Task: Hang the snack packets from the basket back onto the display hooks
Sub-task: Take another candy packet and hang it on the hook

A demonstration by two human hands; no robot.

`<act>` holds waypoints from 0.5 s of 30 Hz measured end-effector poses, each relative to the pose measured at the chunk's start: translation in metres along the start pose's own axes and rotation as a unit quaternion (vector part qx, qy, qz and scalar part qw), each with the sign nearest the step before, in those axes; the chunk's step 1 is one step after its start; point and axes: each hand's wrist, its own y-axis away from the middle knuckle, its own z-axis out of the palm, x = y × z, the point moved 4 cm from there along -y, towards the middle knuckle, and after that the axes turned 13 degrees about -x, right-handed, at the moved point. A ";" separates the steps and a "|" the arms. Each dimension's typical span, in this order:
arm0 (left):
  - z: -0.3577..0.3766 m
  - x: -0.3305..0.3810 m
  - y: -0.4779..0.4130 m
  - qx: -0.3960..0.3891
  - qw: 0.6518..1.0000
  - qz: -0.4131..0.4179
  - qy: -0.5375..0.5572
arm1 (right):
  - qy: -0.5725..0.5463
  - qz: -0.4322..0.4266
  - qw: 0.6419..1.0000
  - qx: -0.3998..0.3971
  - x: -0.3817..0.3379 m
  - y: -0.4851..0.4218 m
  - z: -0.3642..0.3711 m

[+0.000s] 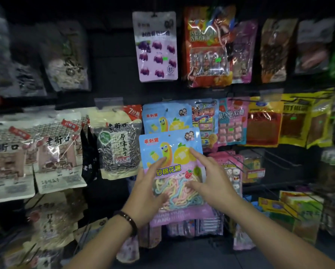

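Note:
A blue and pink marshmallow-rope packet (170, 152) with a cartoon banana and pineapple is held up against the display wall. My left hand (149, 188) grips its lower left side, thumb on the front. My right hand (209, 177) holds its right side, with the forefinger stretched up over the yellow pineapple picture. An identical packet (166, 117) hangs on a hook just above and behind it; the held packet's top edge overlaps its lower half. The basket is out of sight.
Sunflower-seed bags (118, 142) hang to the left. Pink and orange sweet packets (232, 121) hang to the right, and a purple grape-gummy packet (156, 45) above. Bare wire hooks (279, 158) jut out at the lower right. More pink packets (184, 220) hang below.

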 end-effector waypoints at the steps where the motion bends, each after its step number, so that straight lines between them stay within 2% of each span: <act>1: -0.006 0.000 -0.010 -0.009 1.000 -0.004 0.001 | 0.002 -0.003 1.000 0.002 -0.003 -0.007 -0.003; 7: -0.036 0.005 -0.060 -0.039 0.998 -0.052 -0.008 | 0.017 0.001 1.000 0.010 -0.020 -0.052 -0.021; 15: -0.058 0.018 -0.089 -0.039 0.997 -0.056 -0.039 | 0.026 -0.004 1.000 0.012 -0.031 -0.087 -0.036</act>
